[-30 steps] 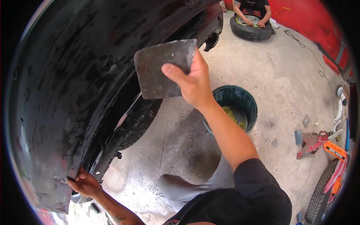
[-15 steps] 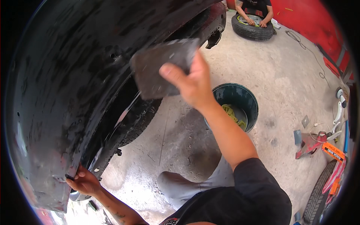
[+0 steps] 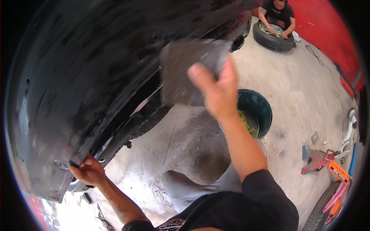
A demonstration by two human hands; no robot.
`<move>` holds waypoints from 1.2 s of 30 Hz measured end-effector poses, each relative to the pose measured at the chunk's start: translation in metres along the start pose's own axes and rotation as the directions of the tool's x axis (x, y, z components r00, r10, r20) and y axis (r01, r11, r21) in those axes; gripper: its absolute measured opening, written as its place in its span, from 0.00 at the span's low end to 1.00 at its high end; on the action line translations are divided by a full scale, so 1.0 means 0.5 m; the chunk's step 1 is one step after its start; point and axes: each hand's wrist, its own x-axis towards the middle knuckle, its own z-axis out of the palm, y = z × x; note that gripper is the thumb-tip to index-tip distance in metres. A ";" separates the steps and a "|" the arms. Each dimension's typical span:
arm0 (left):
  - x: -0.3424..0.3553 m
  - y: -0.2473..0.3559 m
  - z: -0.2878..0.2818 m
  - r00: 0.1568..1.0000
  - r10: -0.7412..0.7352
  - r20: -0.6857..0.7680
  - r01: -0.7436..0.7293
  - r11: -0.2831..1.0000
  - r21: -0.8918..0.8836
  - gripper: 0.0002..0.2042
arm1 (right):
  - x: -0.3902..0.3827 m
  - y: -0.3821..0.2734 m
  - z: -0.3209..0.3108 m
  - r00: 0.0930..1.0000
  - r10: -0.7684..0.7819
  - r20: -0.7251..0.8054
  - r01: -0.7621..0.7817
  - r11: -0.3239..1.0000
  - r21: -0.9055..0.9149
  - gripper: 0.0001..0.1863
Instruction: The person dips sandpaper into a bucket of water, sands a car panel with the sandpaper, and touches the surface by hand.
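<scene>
Here's the left hand (image 3: 89, 171), fingers curled round the lower edge of the black panel (image 3: 96, 69), stiff by its looks, that rim the natural hold. Across the panel's right edge, the right hand (image 3: 219, 90) grips a blurred grey sheet (image 3: 177, 77) by its side: seemingly light, perhaps bendy. Right of the panel, a green bucket (image 3: 264, 106).

The black panel (image 3: 88, 84) is glossy with dull streaks; the grey sheet (image 3: 180, 77) (blurred) seems matt.

Stained concrete floor (image 3: 287, 86), red wall (image 3: 323, 38)
</scene>
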 end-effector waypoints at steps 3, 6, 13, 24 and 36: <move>-0.002 0.011 -0.013 1.000 0.016 0.001 -0.016 1.000 0.000 0.15 | -0.056 -0.009 0.058 0.971 -0.082 0.225 0.138 0.960 -0.243 0.22; -0.006 0.014 0.006 1.000 -0.015 -0.013 0.015 1.000 0.011 0.13 | -0.023 -0.034 0.053 0.994 0.109 -0.027 -0.107 0.993 0.059 0.20; -0.012 0.012 0.000 0.999 0.023 -0.041 -0.020 0.998 0.065 0.14 | -0.058 -0.049 0.082 0.998 0.037 0.048 -0.027 0.983 -0.180 0.18; -0.013 0.000 0.009 0.998 0.016 -0.066 -0.013 0.998 0.058 0.14 | -0.091 -0.046 0.103 0.977 -0.037 0.211 0.111 0.930 -0.351 0.17; -0.025 0.019 0.020 0.995 0.090 -0.051 -0.078 0.975 0.210 0.17 | -0.116 -0.082 0.166 0.869 0.034 0.494 0.176 0.911 -0.372 0.21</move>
